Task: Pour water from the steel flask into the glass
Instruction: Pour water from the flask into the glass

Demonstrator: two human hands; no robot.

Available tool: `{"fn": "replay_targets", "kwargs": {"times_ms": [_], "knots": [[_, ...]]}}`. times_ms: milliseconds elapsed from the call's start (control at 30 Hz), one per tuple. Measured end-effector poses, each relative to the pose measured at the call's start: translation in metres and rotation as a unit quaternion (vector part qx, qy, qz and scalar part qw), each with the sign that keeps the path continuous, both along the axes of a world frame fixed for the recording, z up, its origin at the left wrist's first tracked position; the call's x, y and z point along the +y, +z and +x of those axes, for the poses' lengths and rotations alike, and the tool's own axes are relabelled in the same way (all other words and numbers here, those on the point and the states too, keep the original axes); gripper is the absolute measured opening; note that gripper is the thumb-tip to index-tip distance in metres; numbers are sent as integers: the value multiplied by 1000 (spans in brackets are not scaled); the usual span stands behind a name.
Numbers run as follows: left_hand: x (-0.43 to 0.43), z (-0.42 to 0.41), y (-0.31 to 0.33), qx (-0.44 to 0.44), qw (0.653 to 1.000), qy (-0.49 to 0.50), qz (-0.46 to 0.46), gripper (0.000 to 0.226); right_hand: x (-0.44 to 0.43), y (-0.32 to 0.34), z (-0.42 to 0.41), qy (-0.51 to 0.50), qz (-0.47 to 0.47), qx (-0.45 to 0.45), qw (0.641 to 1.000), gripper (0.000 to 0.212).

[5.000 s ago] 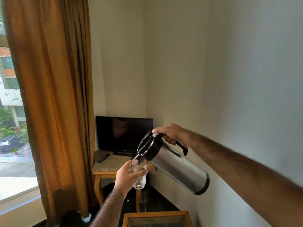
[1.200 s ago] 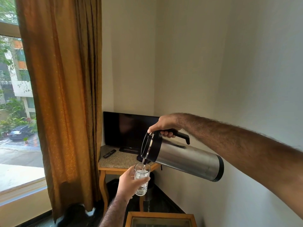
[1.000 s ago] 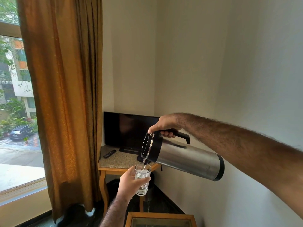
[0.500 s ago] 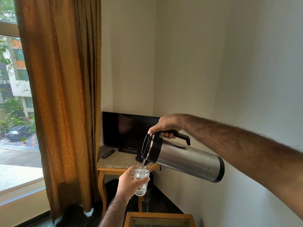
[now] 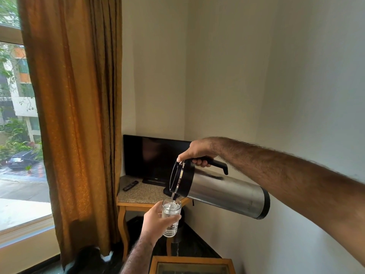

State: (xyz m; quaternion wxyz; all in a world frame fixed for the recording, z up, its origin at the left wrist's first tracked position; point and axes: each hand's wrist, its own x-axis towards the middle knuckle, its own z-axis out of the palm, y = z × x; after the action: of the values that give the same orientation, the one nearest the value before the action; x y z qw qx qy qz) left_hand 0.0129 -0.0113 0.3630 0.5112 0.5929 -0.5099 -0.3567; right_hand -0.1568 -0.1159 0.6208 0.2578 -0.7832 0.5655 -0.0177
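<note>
Above glass (image 5: 171,216) | steel flask (image 5: 223,191) tipped near-level | thin stream pouring

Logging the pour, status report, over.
Right hand grips flask handle, tipped. Left hand holds glass under spout, stream running, nearly full. Nothing in the way.

Both forearms are bare and hairy, no sleeves, with 2 bare hands, left (image 5: 156,220) and right (image 5: 197,153).

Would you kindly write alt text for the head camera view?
A right hand tips a cylindrical steel flask by its black handle, pouring water into a clear drinking glass held by the left hand. Behind stand a dark television and orange curtain.
</note>
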Motion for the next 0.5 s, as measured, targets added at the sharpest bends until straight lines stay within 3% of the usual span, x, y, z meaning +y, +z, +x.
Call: {"fn": "replay_targets", "kwargs": {"times_ms": [500], "knots": [[1,3,-2,-4,1000,2,6,48,-2,-2,6,-1,6,19,1000,50]]}}
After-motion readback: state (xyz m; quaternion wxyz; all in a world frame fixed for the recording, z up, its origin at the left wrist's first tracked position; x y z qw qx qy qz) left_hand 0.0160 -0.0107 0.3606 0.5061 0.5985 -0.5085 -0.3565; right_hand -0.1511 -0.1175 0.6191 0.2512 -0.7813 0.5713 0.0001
